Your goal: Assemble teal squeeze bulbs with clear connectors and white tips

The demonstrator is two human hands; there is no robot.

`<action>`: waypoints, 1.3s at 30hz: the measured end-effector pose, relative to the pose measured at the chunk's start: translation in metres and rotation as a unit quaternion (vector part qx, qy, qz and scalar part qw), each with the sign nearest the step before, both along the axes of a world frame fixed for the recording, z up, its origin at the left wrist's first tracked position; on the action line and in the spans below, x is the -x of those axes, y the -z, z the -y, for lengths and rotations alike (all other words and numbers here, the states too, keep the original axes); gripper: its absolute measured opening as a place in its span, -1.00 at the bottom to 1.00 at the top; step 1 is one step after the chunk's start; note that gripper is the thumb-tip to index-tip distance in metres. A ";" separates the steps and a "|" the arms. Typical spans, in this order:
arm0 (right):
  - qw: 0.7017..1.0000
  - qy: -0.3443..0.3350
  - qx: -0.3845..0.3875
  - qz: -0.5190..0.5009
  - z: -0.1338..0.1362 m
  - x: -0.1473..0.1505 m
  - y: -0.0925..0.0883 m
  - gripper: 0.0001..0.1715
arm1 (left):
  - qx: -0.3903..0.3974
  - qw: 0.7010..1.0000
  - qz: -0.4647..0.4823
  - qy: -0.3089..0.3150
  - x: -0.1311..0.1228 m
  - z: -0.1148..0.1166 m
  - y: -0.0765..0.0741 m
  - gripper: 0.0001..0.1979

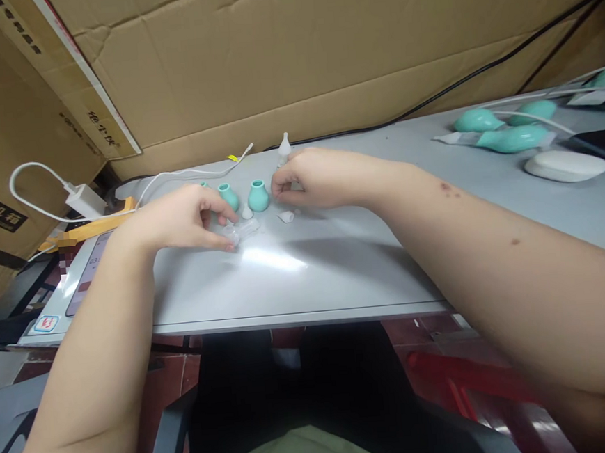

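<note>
Currently both hands over the table (308, 296), left lower and nearer the front edge. Left hand (184, 218): thumb and forefinger parted, tips at the near end of the clear pieces (249, 228); cannot tell whether they press on them. Right hand (322, 177): fingers curled, thumb side low; grip hidden, cannot tell whether anything is pinched.

Nozzle (284, 146), whitish, tip up, just behind right fingers; lower part partly covered, contact unclear. White scrap (286, 216) on the table, just in front of the right fingertips.

Between hands: two teal pots (258, 197), upright, mouths up, side by side but apart. Small white cap (247, 211) in front of the gap between them. A third teal bit (203, 185) shows behind left hand, mostly hidden.

Farther left: white cable (193, 172) with yellow tag (233, 158); white charger (87, 200); yellow strip (98, 226); phone (87, 278), partly behind left forearm; sticker (47, 323) at the table corner.

Right side: teal bulbs (516, 139) lying in a cluster, white case (567, 165) in front, dark device (603, 148) beside it.

Back: cardboard (320, 50), black cord (429, 99) running along it. Below: red stool (466, 384), right.
</note>
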State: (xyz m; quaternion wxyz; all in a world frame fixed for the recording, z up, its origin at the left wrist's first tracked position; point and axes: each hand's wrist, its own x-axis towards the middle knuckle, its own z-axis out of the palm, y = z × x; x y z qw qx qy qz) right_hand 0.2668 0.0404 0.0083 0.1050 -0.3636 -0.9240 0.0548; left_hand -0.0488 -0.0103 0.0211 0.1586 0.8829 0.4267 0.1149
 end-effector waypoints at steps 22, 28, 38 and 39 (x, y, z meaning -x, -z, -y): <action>0.995 0.031 0.047 -0.081 0.014 0.010 -0.006 -0.77 | 0.056 0.996 -0.056 -0.037 -0.012 0.006 -0.005 -0.78; 0.967 -0.033 0.093 -0.236 0.012 0.011 0.001 -0.82 | -0.005 0.985 0.172 -0.029 -0.009 0.006 0.003 -0.79; 0.864 -0.083 0.205 -0.452 0.008 0.028 0.016 -0.76 | -0.005 0.917 0.392 -0.070 -0.030 -0.012 0.028 -0.56; 0.859 -0.084 0.212 -0.458 0.008 0.028 0.016 -0.75 | 0.004 0.913 0.403 -0.070 -0.032 -0.013 0.029 -0.53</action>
